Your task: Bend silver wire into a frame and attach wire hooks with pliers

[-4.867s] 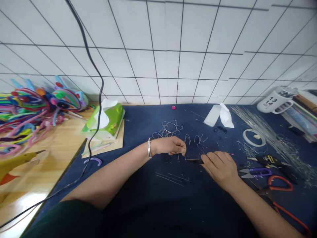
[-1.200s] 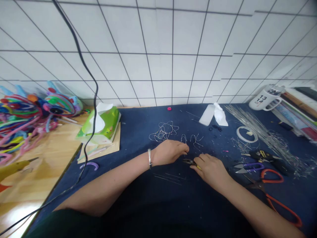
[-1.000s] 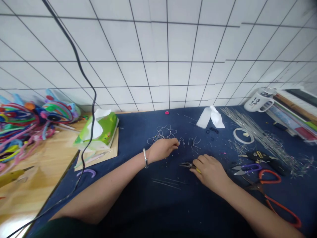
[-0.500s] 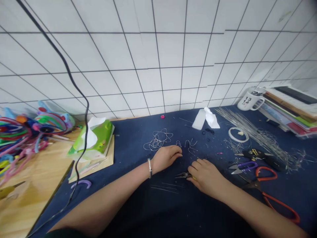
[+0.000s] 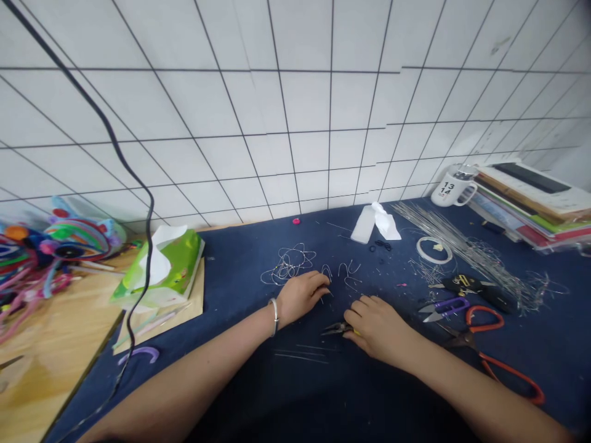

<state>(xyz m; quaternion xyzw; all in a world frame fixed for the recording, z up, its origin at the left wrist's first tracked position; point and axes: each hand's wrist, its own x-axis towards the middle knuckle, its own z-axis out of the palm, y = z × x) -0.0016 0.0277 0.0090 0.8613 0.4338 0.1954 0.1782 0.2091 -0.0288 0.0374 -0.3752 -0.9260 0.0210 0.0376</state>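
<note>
My left hand (image 5: 301, 299), with a silver bangle (image 5: 274, 317) at the wrist, is closed in a pinch on a thin piece of wire (image 5: 329, 293), whose ends poke out below the fingertips. My right hand (image 5: 377, 327) grips needle-nose pliers (image 5: 335, 329) by the handles; the jaws point left and lie low over the dark cloth. Just beyond the hands are small bent wires (image 5: 353, 271) shaped like hooks. A loose tangle of wire (image 5: 289, 264) lies behind my left hand. Several straight wires (image 5: 302, 355) lie on the near side.
Rightward lie a wire coil (image 5: 434, 250), a bundle of long wires (image 5: 455, 243), black-handled cutters (image 5: 471, 286), purple snips (image 5: 446, 309) and orange-handled scissors (image 5: 482, 344). A mug (image 5: 450, 189) stands by stacked books (image 5: 530, 203). On the left are a tissue pack (image 5: 173, 271) and a black cable (image 5: 148, 246).
The camera view has turned slightly, shifting the scene leftward. My left fingers have moved a little, and wire ends now show beneath them. The pliers stay in my right hand.
</note>
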